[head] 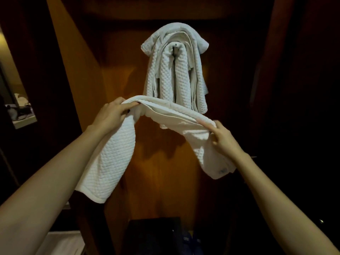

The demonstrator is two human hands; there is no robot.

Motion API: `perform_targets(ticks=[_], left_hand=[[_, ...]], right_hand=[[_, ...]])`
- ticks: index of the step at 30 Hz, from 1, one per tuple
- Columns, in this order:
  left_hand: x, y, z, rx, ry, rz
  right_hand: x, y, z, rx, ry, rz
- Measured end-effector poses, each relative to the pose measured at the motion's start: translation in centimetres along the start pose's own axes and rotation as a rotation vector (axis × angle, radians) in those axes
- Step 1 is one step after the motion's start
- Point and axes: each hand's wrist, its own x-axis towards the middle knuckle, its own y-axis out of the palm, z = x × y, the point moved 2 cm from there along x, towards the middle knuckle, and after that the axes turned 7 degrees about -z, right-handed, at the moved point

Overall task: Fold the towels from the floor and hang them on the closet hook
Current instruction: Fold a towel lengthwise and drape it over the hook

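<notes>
In the head view, the person holds both bare arms forward and up into a wooden closet (165, 181) with a warm brown back panel. The left hand (112, 115) grips one end of a white folded towel (117, 162); its fingers are curled over the top fold and press the layers together. The right hand (224, 138) holds the other end, with the index finger stretched along the upper edge and the other fingers curled under the cloth. Between the two hands the towel makes a bridge in the air, and its two ends hang down, the longer end under the left hand beside the forearm. The towel has a waffle pattern and touches no surface. Just above and behind it, the hanging towels (176, 76), also white, are already draped in several layers over a small metal hook (176, 49) on the back panel. Their lower ends reach behind the middle of the held towel. At the bottom of the closet there is a dark object (156, 234); I cannot tell what it is.
</notes>
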Motion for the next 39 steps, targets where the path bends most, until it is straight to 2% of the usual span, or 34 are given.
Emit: perform_targets(ticks=[3, 5, 7, 9, 12, 16, 19, 22, 24, 28, 32, 34, 39], left_hand=[[0.8, 0.4, -1.4, -0.027, -0.011, -0.038], [1.6, 0.6, -2.1, -0.049, 0.006, -0.051], [2.6, 0.7, -2.4, -0.060, 0.015, -0.065], [3.7, 0.7, -2.5, -0.073, 0.011, -0.090], [5.6, 0.3, -3.0, -0.073, 0.019, -0.130], [8.5, -1.5, -2.5, -0.013, 0.023, -0.235], [10.6, -3.5, -2.7, 0.017, 0.074, -0.345], [12.9, -5.7, -3.0, 0.100, 0.100, -0.423], [14.4, -6.9, -2.9, 0.188, 0.124, -0.417], [16.6, -7.5, -2.2, 0.397, 0.232, -0.377], [19.7, -7.5, -1.0, 0.351, 0.063, -0.421], [21.4, -7.7, -0.6, 0.316, -0.033, -0.471], [25.4, -8.6, 1.1, 0.390, 0.003, -0.474]], right_hand=[[1.7, -0.8, -0.3, -0.216, -0.063, 0.106], [3.0, -1.2, -0.3, -0.424, -0.107, 0.106], [4.1, -1.7, -0.7, -0.444, -0.165, 0.129], [4.4, -2.4, -0.3, -0.384, -0.139, 0.198], [6.5, -3.7, 0.2, -0.580, -0.212, 0.218], [10.2, -6.3, 1.1, -0.633, -0.112, -0.008], [12.8, -8.8, 1.8, -0.556, -0.051, -0.265], [15.5, -10.2, 2.3, -0.458, -0.048, -0.400], [17.4, -11.1, 2.3, -0.457, -0.099, -0.460], [21.8, -12.9, 1.3, -0.370, 0.062, -0.446], [24.3, -13.5, 2.5, -0.415, -0.066, -0.567], [25.9, -13.9, 2.8, -0.439, -0.071, -0.601], [29.9, -16.1, 2.3, -0.345, -0.027, -0.704]])
